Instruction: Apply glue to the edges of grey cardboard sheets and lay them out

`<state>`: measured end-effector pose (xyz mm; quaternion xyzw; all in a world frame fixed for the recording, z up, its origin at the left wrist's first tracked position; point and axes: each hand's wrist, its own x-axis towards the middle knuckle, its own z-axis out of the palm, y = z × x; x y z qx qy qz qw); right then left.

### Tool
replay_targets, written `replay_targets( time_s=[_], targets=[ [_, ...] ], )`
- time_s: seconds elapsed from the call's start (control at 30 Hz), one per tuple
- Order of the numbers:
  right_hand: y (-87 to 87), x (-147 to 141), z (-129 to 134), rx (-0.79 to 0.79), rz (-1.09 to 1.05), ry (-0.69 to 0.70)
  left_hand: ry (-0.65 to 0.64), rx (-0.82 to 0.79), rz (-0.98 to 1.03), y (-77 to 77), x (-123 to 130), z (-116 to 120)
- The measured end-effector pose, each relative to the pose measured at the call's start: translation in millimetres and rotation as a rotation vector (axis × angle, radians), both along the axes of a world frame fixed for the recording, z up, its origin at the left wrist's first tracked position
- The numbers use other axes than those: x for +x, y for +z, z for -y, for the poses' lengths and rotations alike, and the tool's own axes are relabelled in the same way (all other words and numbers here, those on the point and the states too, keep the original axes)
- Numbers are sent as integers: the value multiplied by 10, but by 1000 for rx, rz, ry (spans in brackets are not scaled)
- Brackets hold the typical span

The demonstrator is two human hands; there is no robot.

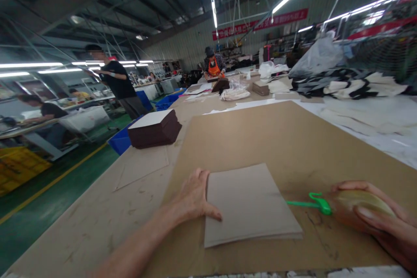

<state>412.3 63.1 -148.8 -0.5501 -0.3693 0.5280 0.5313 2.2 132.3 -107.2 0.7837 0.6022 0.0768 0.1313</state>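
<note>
A thin stack of square grey-beige sheets (249, 204) lies on a brown board. My left hand (197, 197) rests at the stack's left edge, fingers stretched toward its far corner and the thumb spread onto the top sheet. Held in my right hand (384, 217) is a yellowish squeeze bottle (355, 206), tipped on its side. Its bright green nozzle (321, 204) points left, with the thin tip at the right edge of the sheets. Whether the tip touches them, I cannot tell.
The large brown board (247, 134) covers much of the table. A tall dark-brown stack with a pale top (154, 128) stands at the table's left edge, near a blue bin (120, 139). Fabric pieces (355, 82) lie far right. A person in an orange apron (213, 67) works beyond.
</note>
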Motion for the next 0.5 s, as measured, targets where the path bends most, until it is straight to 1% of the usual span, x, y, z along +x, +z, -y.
replay_targets(
  time_s=[0.1, 0.17, 0.2, 0.27, 0.3, 0.33, 0.37, 0.4, 0.47, 0.5],
  targets=[
    [0, 32, -10, 44, 18, 29, 25, 72, 150, 33, -12, 32],
    [-20, 81, -18, 76, 24, 41, 79, 25, 361, 27, -40, 53],
    [-29, 106, -22, 91, 21, 41, 110, -38, 519, 21, -54, 64],
    [-45, 149, -31, 111, 4, 36, 177, -190, 904, 15, -76, 80],
    [-56, 171, -38, 112, -12, 36, 222, -232, 1109, 20, -86, 84],
    [-74, 194, -47, 110, -33, 34, 274, -236, 1289, 33, -97, 86],
    [-103, 221, -60, 102, -56, 30, 333, -205, 1428, 52, -110, 86],
    [-143, 251, -78, 87, -80, 26, 397, -145, 1526, 75, -125, 86],
    [-249, 302, -127, 44, -118, 10, 506, -17, 1645, 124, -148, 101],
    [-302, 308, -154, 25, -128, -9, 551, 18, 1681, 144, -145, 121]
  ],
)
